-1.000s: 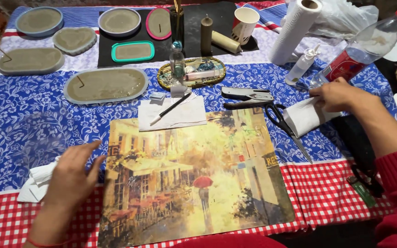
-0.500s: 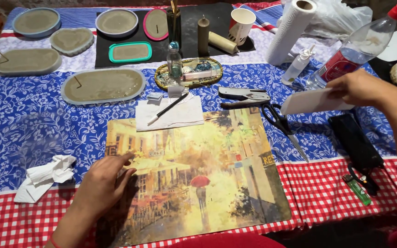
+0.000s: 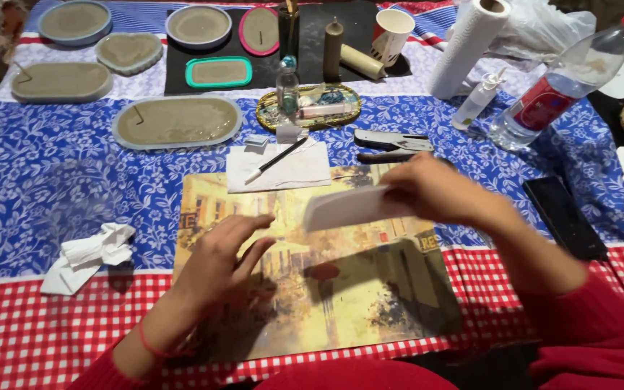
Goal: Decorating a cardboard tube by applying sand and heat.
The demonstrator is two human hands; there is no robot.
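Right hand (image 3: 438,191) fingers grip a folded white paper towel (image 3: 344,208) above the painted print (image 3: 312,263) on the bench. Left hand (image 3: 222,256) rests flat on the print, fingers open.

table (image 3: 52,217) | blue floral cloth over red-checked cloth (image 3: 23,339) | surroundings dark, possibly dim room

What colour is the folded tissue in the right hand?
White; the folded tissue, pinched by the right hand, shows best in the head view.
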